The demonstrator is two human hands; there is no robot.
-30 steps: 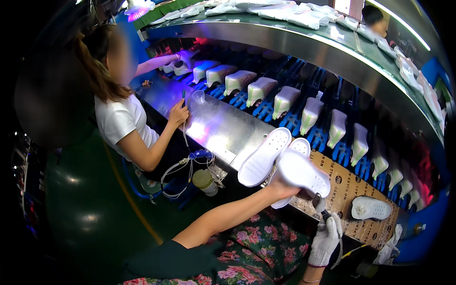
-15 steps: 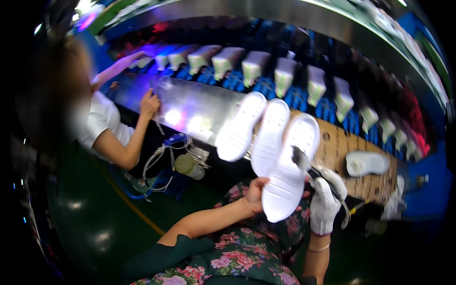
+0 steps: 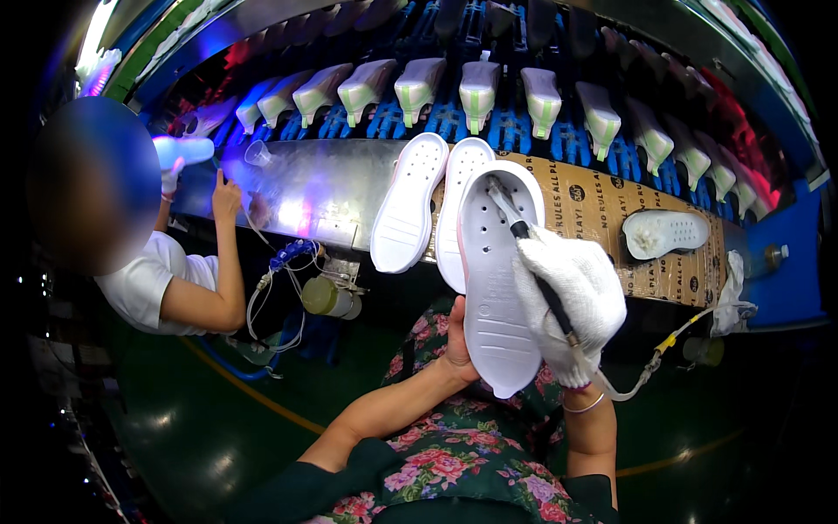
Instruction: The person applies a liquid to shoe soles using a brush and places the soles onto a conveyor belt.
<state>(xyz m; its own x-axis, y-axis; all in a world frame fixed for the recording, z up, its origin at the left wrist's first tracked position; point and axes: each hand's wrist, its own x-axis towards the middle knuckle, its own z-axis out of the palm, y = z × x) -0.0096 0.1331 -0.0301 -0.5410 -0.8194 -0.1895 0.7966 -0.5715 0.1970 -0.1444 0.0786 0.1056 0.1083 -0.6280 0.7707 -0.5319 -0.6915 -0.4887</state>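
A white shoe sole (image 3: 499, 306) stands tilted up in front of me, its holed inner side facing me. My bare left hand (image 3: 460, 345) grips its left lower edge, fingers partly hidden behind it. My right hand (image 3: 580, 293), in a white knitted glove, is closed around a black-handled brush (image 3: 550, 301) with a clear hose at its back end. The brush tip touches the holed far end of the sole, inside the raised rim. Just left of it, two more white soles, an outer sole (image 3: 403, 214) and a partly covered sole (image 3: 450, 240), lie at the bench edge.
A metal bench (image 3: 349, 175) with cardboard (image 3: 594, 201) on its right runs ahead. A sole with a whitish clump (image 3: 665, 234) lies there. Behind, several shoe uppers (image 3: 478, 92) hang on blue holders. A co-worker (image 3: 179, 284) sits left, near a capped jar (image 3: 327, 297).
The brush has moved from the middle of the sole up to its far end. The sole has turned more upright and shifted left, and the view has shifted. The co-worker's far hand now holds a sole.
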